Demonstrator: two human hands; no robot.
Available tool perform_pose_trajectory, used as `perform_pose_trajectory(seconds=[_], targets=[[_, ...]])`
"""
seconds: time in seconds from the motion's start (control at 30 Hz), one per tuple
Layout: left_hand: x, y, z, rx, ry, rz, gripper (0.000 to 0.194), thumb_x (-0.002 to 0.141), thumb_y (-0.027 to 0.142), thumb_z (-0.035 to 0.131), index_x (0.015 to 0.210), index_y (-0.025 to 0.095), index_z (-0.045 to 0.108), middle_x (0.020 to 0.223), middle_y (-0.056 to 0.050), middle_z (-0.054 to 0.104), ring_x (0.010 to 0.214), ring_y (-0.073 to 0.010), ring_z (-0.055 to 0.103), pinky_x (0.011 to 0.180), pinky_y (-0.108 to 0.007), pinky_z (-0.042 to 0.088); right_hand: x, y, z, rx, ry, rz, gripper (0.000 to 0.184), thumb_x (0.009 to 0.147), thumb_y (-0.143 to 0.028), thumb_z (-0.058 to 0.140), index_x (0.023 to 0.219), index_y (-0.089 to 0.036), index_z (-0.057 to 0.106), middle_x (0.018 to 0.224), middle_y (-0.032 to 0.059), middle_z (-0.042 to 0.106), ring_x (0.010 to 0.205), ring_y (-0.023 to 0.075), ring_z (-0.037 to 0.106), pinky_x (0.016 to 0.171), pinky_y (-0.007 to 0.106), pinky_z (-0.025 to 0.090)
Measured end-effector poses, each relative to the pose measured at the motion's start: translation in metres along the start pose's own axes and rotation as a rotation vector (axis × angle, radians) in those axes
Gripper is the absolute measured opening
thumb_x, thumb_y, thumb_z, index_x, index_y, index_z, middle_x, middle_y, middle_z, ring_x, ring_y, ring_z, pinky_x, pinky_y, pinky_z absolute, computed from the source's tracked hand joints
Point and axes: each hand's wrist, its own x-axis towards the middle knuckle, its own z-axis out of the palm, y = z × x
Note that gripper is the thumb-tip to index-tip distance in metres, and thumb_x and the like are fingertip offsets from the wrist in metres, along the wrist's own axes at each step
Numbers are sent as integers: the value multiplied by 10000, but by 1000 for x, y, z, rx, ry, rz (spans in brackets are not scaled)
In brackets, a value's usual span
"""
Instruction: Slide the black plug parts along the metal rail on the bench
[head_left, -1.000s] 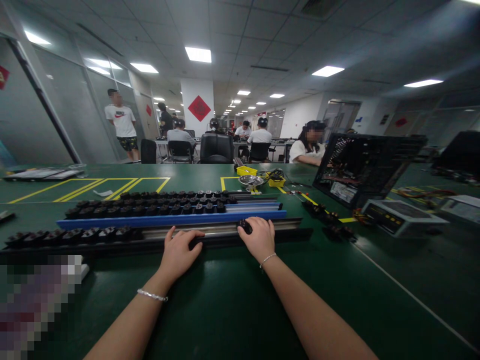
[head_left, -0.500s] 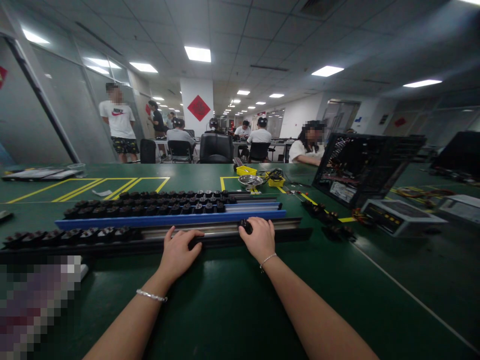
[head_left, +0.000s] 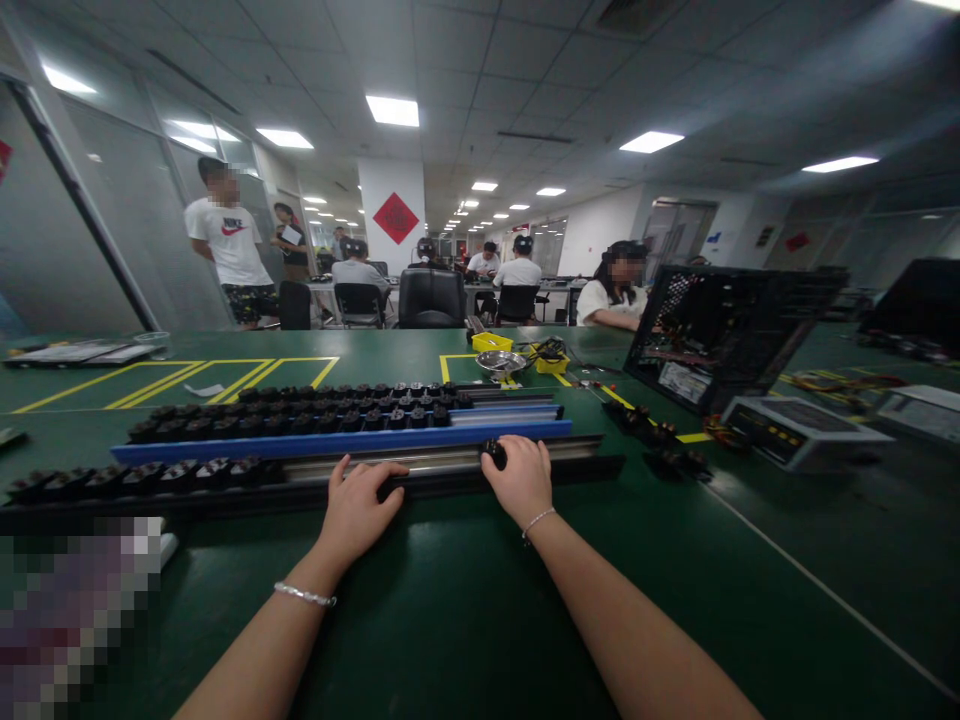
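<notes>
My left hand [head_left: 366, 500] rests on the near black rail [head_left: 442, 482], fingers stretched across its front edge and thumb apart on the near side. To its right, my right hand [head_left: 523, 474] pinches a small black socket module [head_left: 493, 454] between thumb and fingers, over the rail's metal channel. The module's underside is hidden. Several similar black modules [head_left: 176, 474] sit in a row at the rail's left part. Just behind lies a blue-edged rail [head_left: 345, 440] with more modules [head_left: 322, 418] along it.
Loose modules [head_left: 675, 462] lie right of the rails, near a power supply [head_left: 799, 432] and an open computer case [head_left: 727, 335]. A metal bowl [head_left: 501, 362] and yellow bins [head_left: 492, 342] stand behind. Across the green table [head_left: 480, 610] sits a co-worker [head_left: 611, 290].
My hands hold nearly the same place; the right hand and its module have shifted very slightly right. In the background, a standing person has moved left and another has come closer.
</notes>
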Motion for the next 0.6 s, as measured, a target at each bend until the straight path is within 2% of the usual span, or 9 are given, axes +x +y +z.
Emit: perform_pose_trajectory(seconds=[0.6], targets=[[0,0,-1,-10,-18,-4,224,786,340,495,973,319,617,927,32,694,927,-183,603,1100,-511,134,1,5,-4,-5,-7,35,274,789,-343,501,957,-172,634,1094,89,647,1083,221,520,1049,442,201]])
